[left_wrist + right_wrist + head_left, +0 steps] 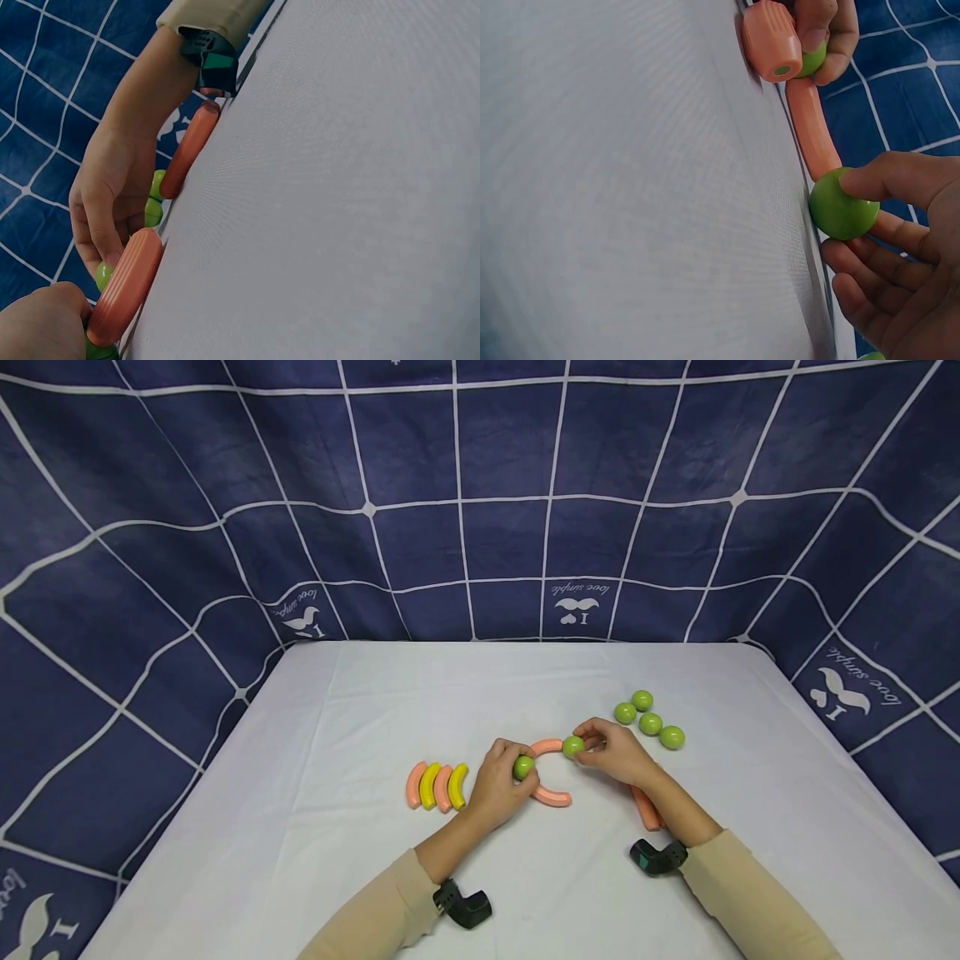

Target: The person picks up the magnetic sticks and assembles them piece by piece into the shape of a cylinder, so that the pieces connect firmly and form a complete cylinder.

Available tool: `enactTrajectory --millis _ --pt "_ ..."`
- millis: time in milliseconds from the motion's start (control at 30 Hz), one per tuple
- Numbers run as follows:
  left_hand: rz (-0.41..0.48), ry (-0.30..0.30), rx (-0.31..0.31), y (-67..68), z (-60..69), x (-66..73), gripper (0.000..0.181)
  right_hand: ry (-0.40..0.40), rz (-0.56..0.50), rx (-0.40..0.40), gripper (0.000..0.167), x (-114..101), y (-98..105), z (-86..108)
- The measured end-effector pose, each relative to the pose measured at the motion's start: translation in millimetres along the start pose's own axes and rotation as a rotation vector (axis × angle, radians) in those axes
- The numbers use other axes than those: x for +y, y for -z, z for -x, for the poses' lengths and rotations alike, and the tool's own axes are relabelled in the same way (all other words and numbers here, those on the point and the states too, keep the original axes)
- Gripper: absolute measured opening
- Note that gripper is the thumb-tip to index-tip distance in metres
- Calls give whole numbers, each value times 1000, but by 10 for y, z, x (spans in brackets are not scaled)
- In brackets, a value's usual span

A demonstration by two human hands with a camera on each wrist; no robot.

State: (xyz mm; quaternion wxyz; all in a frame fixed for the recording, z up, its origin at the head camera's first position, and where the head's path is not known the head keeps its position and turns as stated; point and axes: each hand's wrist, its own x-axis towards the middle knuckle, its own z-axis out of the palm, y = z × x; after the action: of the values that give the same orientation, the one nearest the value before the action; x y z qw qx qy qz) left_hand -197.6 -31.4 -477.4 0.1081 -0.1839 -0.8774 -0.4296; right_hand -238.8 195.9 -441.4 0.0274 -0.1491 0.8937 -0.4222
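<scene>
My left hand (498, 783) grips a green ball (524, 767) between two curved orange pieces. One is the far curved piece (547, 747); the other, a near curved piece (552, 797), bends toward the right. With thumb and fingers, my right hand (617, 752) pinches a second green ball (844, 204) at the right end of the far piece. In the right wrist view that ball meets the end of the orange piece (812, 127), and the left hand (831, 28) shows at the top. The left wrist view shows the left hand (43, 324) only in part.
Several loose green balls (650, 723) lie beyond the right hand. More orange pieces (647, 810) are partly hidden beneath the right forearm. Left of the left hand, orange and yellow curved pieces (428, 787) stand in a row on the white tablecloth (337, 860). A blue gridded curtain (502, 543) surrounds the table.
</scene>
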Motion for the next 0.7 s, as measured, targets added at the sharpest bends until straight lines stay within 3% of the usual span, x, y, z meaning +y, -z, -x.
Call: enactTrajectory --millis 333,700 --pt "3 -3 4 4 -3 4 23 -19 5 -2 33 -1 18 -1" --pt "-6 12 2 7 -5 15 22 5 -38 -2 37 12 218 103"
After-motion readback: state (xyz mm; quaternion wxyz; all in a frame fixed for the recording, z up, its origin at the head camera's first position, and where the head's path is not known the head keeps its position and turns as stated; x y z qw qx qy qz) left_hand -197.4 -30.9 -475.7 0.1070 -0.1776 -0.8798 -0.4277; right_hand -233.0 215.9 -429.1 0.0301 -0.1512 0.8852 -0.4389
